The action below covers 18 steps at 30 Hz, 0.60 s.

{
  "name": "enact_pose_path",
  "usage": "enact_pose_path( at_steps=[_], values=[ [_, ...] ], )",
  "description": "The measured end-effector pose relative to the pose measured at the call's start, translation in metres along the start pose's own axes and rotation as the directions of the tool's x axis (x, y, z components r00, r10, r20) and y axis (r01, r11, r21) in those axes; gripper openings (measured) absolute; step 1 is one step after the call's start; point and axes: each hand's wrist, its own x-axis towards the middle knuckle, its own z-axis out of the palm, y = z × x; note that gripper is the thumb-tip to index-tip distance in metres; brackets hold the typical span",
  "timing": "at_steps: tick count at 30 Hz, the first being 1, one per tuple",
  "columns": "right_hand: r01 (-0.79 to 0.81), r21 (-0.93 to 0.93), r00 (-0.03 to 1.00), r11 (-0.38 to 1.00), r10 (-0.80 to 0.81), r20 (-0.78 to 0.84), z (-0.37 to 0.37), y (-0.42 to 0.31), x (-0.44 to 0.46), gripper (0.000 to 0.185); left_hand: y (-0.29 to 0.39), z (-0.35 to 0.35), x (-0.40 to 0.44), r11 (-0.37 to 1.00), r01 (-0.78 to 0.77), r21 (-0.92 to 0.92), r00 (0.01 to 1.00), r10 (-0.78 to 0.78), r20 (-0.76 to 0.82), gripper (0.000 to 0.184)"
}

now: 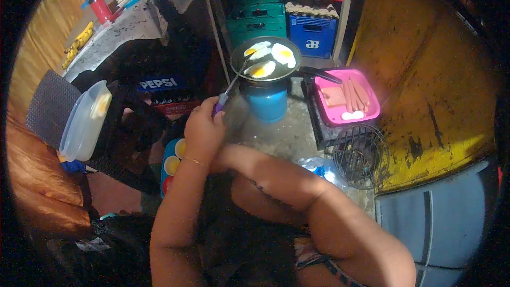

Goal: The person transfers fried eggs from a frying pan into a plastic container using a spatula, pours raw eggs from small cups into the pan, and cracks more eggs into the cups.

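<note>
1. Several fried eggs lie in a pan on the blue stove.
2. Left hand: fingers clamped around a purple-handled utensil reaching into the pan.
3. Right hand: hidden behind the left forearm; its fingers, I can't tell.

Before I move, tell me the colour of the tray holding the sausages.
The tray is pink, showing best in the head view.

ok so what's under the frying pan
Under the frying pan there's a dark upper section on a rounded blue base, standing on the grey floor. The pan covers the top of it, so any burner or flame can't be seen.
</note>
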Motion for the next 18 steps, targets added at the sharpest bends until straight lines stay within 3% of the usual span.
enact_pose_path(
  at_steps=[3,6,10,16,18],
  values=[
    [0.017,0.007,1.000,1.000,-0.017,-0.020,-0.003,0.002,0.003,0.048,0.001,-0.004,-0.006,0.993,-0.034,-0.111,0.999,0.034,-0.001,0.036],
    [0.015,0.004,0.999,1.000,-0.015,-0.036,-0.005,0.003,0.003,0.048,0.000,0.009,-0.010,0.964,-0.072,-0.257,0.994,0.047,-0.102,0.038],
    [-0.008,-0.020,0.999,1.000,0.008,-0.034,-0.004,0.000,0.001,0.048,0.005,0.013,-0.013,0.978,0.033,-0.205,0.996,-0.017,0.082,0.039],
    [-0.012,-0.032,0.999,0.999,0.010,-0.046,-0.001,-0.003,0.001,0.049,-0.002,0.011,-0.014,0.962,-0.077,-0.260,0.994,0.055,-0.092,0.039],
    [-0.017,-0.034,0.999,0.999,0.015,-0.047,0.002,-0.005,0.001,0.049,-0.008,0.010,-0.018,0.963,0.030,-0.269,0.999,-0.036,-0.018,0.038]
  ],
)
